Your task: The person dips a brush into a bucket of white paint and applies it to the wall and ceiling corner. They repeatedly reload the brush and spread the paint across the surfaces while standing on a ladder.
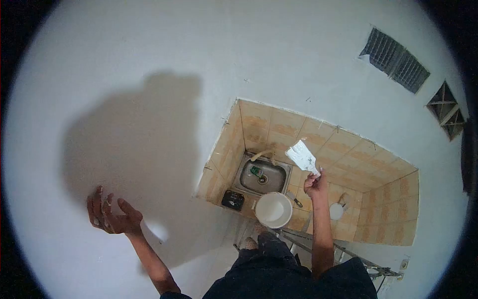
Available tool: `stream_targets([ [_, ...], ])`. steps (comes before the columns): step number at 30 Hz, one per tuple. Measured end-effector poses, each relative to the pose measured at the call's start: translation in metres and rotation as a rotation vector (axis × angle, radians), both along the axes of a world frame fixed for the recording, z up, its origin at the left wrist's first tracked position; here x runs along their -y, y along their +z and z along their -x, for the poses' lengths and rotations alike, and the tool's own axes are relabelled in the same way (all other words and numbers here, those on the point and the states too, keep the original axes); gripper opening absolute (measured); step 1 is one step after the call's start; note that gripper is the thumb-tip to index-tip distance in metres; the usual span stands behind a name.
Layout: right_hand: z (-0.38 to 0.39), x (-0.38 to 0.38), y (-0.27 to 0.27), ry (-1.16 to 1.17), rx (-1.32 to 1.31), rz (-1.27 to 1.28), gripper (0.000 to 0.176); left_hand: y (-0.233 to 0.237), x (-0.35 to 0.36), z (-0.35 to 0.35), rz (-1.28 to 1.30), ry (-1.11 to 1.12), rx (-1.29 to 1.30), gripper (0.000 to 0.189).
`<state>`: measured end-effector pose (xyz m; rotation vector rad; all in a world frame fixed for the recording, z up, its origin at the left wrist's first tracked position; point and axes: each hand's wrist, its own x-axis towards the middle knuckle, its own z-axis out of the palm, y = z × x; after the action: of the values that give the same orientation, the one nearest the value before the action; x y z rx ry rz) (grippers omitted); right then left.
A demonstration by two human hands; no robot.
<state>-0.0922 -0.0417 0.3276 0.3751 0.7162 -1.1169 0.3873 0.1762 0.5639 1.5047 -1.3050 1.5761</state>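
Note:
My right hand (315, 184) grips a wide putty knife (302, 157) by its handle, the blade coated in white and pointing up and left. Behind it is the tiled recess. My left hand (113, 213) is raised at the left in front of the white wall (99, 60), its fingers spread and curved with nothing in them. White smears mark the fingers. Between my two arms and lower down, a white bucket (274, 210) stands at the counter's front edge. A second flat-bladed tool with a dark handle (297, 202) lies just right of the bucket.
A metal sink (264, 177) with a green item (257, 171) inside is set into the tiled counter. Left of the bucket sits a black tray (232, 200); a white round item (337, 211) lies right. A metal ladder frame (358, 260) is below. Vents (395, 60) open high right.

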Motion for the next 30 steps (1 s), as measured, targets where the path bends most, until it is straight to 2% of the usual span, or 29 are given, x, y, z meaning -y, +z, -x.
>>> stream_targets([
  [3, -0.001, -0.009, 0.007, 0.026, -0.050, 0.016, 0.042, -0.001, 0.003, -0.001, -0.005, -0.040, -0.002, 0.015],
  [5, -0.003, -0.012, 0.016, -0.026, -0.045, 0.093, 0.036, -0.002, 0.003, 0.000, -0.001, -0.044, -0.019, 0.017],
  [8, -0.003, -0.014, 0.028, 0.017, -0.043, 0.147, 0.026, -0.004, 0.003, 0.002, 0.017, 0.050, -0.024, 0.019],
  [14, 0.002, -0.020, 0.047, 0.041, 0.042, 0.296, 0.026, -0.003, 0.008, 0.001, 0.015, 0.007, -0.006, 0.021],
  [18, 0.001, -0.023, 0.059, -0.006, 0.033, 0.279, 0.025, -0.007, 0.008, -0.004, 0.015, 0.009, -0.023, 0.021],
  [24, -0.007, -0.028, 0.083, -0.057, -0.046, 0.350, 0.024, -0.013, 0.005, -0.016, 0.009, 0.015, 0.024, 0.020],
  [26, -0.014, -0.028, 0.099, -0.106, -0.173, 0.369, 0.024, -0.011, 0.003, -0.014, -0.003, -0.010, 0.028, 0.019],
  [30, -0.014, 0.001, 0.128, 0.006, -0.168, 0.448, 0.024, -0.006, 0.002, -0.002, -0.005, 0.037, -0.007, 0.016],
])
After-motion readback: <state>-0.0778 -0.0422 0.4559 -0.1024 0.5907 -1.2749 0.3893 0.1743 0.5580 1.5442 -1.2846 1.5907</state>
